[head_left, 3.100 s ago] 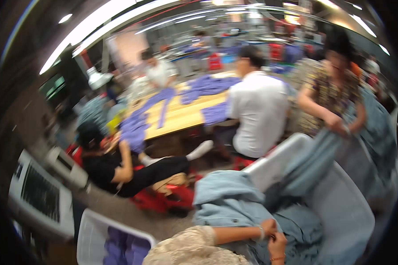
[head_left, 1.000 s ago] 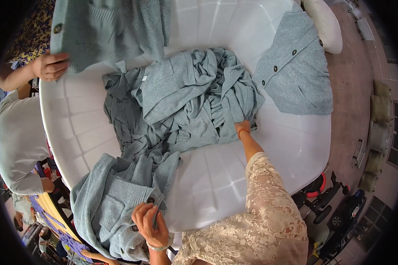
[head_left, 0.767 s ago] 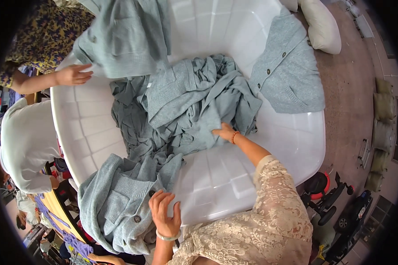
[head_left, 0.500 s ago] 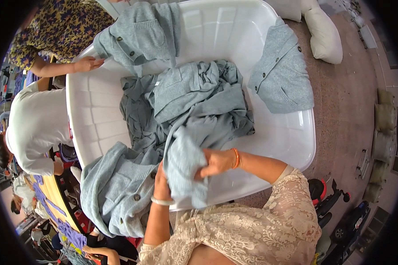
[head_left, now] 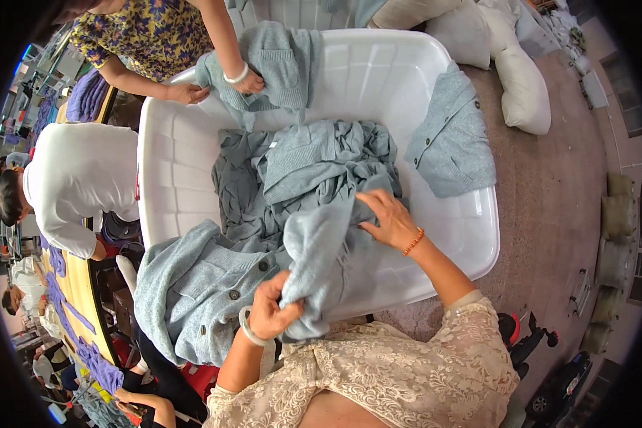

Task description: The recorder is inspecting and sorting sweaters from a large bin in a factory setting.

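A light grey-blue knit garment stretches from the tub's near side toward the heap in the middle. My left hand, with a white bangle at the wrist, is closed round its near end. My right hand, wearing an orange beaded bracelet, is at the garment's right edge. Its thumb and fingers are apart, the fingertips at the cloth. Beyond lies a heap of crumpled grey-blue knitwear inside the large white tub. A buttoned cardigan hangs over the near left rim, beside my left hand.
Another buttoned cardigan drapes over the right rim. At the far left corner, a co-worker's hands touch a knit garment on the rim. A person in white bends at a table on the left. Pale stuffed sacks lie beyond the tub.
My right hand has opened and moved up and right along the knit garment. My left hand has shifted slightly down and right, keeping hold. The co-worker's second hand has come onto the far garment.
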`<state>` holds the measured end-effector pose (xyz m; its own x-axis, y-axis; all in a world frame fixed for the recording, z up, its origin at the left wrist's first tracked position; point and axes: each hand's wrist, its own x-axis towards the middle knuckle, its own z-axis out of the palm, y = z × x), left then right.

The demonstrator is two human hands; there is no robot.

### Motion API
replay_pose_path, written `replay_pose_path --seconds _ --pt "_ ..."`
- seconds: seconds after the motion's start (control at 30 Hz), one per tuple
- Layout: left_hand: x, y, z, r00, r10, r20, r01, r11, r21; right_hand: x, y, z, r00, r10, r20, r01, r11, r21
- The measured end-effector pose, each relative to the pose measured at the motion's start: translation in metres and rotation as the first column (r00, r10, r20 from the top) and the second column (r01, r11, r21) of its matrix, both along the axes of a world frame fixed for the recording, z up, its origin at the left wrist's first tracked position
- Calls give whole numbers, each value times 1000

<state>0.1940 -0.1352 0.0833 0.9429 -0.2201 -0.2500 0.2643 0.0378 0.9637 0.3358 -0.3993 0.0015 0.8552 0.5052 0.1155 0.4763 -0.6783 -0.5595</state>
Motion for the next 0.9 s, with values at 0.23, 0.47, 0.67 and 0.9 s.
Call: replay_pose_path --seconds 0.23,0.47,0.67,0.9 --pt "-37 38 77 914 252 318 -252 967 -42 18 56 -76 928 351 -126 -295 897 330" --pt "-35 64 87 818 332 470 -534 742 405 72 30 -23 962 -264 -72 264 833 486" --pt "-5 39 47 876 177 448 -442 665 602 45 68 225 990 116 75 -132 637 760" --pt "39 -31 86 592 74 803 -508 808 300 -21 109 284 715 352 604 -607 741 288"
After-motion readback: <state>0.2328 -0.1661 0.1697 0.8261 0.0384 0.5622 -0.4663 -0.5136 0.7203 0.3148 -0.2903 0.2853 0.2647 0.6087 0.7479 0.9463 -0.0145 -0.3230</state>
